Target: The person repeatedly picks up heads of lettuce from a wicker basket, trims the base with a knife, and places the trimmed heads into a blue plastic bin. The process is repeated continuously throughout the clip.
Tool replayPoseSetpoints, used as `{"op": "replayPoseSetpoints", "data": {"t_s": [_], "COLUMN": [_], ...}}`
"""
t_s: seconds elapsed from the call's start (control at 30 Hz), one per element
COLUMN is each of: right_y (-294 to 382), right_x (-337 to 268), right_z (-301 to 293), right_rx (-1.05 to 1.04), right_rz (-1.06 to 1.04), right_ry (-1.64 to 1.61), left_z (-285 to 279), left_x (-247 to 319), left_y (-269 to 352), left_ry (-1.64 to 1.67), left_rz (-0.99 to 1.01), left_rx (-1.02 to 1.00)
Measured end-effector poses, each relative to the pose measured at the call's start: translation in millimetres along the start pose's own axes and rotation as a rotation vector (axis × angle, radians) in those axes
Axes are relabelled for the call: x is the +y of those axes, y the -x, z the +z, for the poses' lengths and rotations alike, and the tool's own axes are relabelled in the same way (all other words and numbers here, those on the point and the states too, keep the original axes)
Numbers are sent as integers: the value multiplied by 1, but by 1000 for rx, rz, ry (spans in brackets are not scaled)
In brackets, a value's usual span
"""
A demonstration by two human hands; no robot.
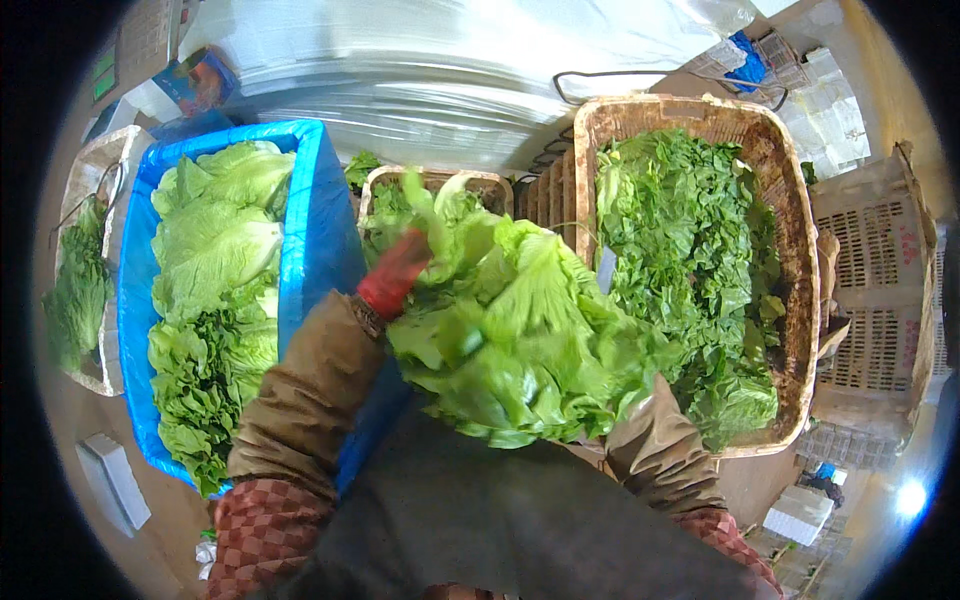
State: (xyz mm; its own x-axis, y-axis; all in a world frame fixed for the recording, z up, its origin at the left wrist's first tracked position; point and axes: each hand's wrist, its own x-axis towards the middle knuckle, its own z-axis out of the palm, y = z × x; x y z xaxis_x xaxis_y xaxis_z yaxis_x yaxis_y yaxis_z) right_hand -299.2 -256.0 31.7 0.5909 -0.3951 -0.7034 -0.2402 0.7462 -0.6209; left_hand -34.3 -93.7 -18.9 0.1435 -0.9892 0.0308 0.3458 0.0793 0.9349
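A large bunch of leafy green lettuce (517, 330) is in front of me, between a blue-lined crate (304, 202) and a brown-stained plastic crate (799, 225). My left hand (396, 274), in a red glove, is at the bunch's upper left, blurred; whether its fingers grip leaves does not show. My right hand is hidden under the leaves at the lower right, where only the brown sleeve shows. Pale lettuce heads (217, 240) and darker ones lie in the blue-lined crate. Many green lettuces (682, 277) fill much of the stained crate. Something pale and blade-like (607, 270) shows beside the bunch's right side.
Behind the bunch stands a smaller crate (495, 180) with greens. At the far left is a white crate (112, 375) holding greens. Clear plastic sheeting (450, 75) spreads beyond. Slatted crates (862, 300) stand at the right; white blocks (799, 515) lie on the floor.
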Motion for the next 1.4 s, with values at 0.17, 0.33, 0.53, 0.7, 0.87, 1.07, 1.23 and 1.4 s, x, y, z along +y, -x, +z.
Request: {"op": "replayPoseSetpoints", "data": {"t_s": [0.17,0.33,0.53,0.7,0.87,1.07,1.23,1.4], "right_y": [11,20,-2,12,-10,11,35,49], "right_x": [-35,-95,-79,-39,-40,-62,-64,-98], "right_z": [16,43,60,45,59,79,97,89], "right_rx": [19,225,-440,-309,11,262,21,-107], "right_rz": [-175,-588,-17,-318,-402,-76,-169,-158], "right_ry": [525,1425,879,661,220,341,540,494], "left_z": [29,24,34,30,26,45,6,12], "left_x": [-24,-2,39,57,7,-82,-63,-21], "left_y": [24,27,49,81,71,51,34,37], "left_ry": [564,435,74,117,301,876,345,712], "left_rz": [-220,-269,-270,-362,-257,-327,13,-409], "left_rx": [-55,-365,-287,-190,-196,77,-31,12]}}
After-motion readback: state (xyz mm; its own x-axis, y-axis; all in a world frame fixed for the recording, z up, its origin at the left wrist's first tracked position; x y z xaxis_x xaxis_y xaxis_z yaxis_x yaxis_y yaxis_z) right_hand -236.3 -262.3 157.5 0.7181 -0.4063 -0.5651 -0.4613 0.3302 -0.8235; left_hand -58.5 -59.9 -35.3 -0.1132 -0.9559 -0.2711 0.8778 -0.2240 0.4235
